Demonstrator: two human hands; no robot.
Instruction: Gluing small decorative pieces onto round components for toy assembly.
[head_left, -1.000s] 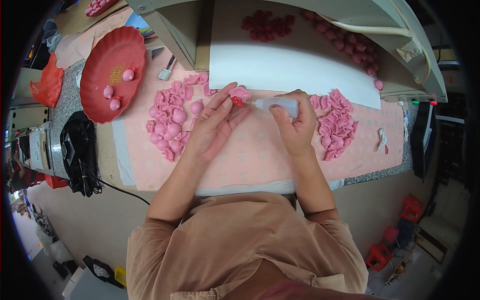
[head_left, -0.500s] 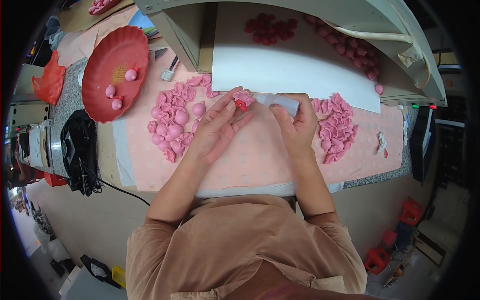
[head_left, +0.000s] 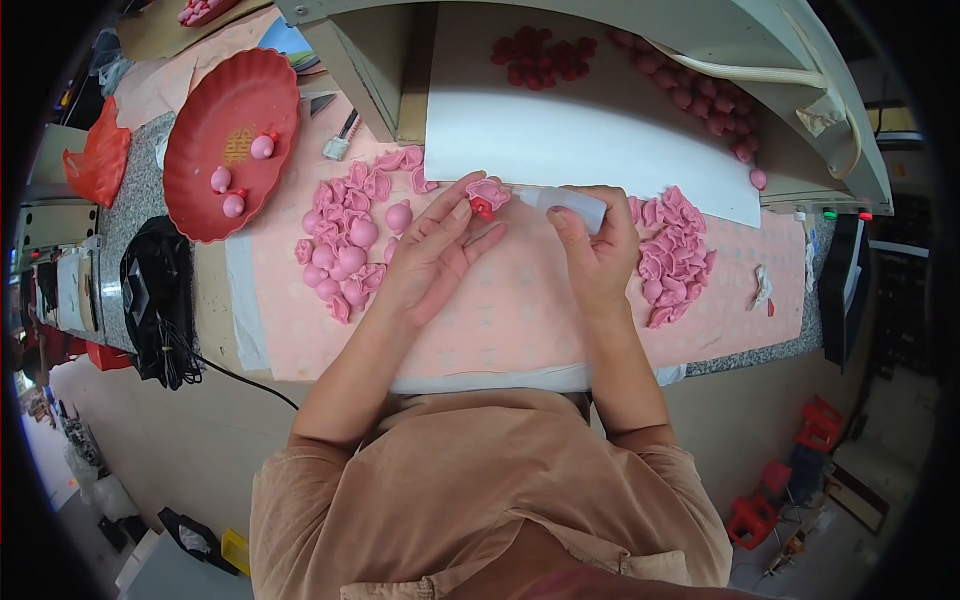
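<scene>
My left hand [head_left: 437, 243] pinches a small pink ruffled piece with a red part [head_left: 484, 198] between thumb and fingers, in front of the white sheet. My right hand [head_left: 603, 245] is closed around a translucent squeeze bottle [head_left: 578, 208], held nearly level. Its narrow tip points left, close beside the pink piece; whether they touch, I cannot tell. Left of my left hand lie pink balls and ruffled pieces [head_left: 345, 235] in a loose cluster. To the right of my right hand is a heap of ruffled pink pieces [head_left: 676, 255].
A scalloped red tray [head_left: 185, 205] at the left holds a few pink balls with red parts. Under the pale cabinet [head_left: 350, 75], a white sheet [head_left: 560, 150] carries red pieces [head_left: 540, 57] and dark pink balls [head_left: 700, 95]. A black cable [head_left: 245, 375] hangs at the left edge.
My right hand has drawn the bottle slightly to the right, away from the pink piece. The left hand has stayed almost in place.
</scene>
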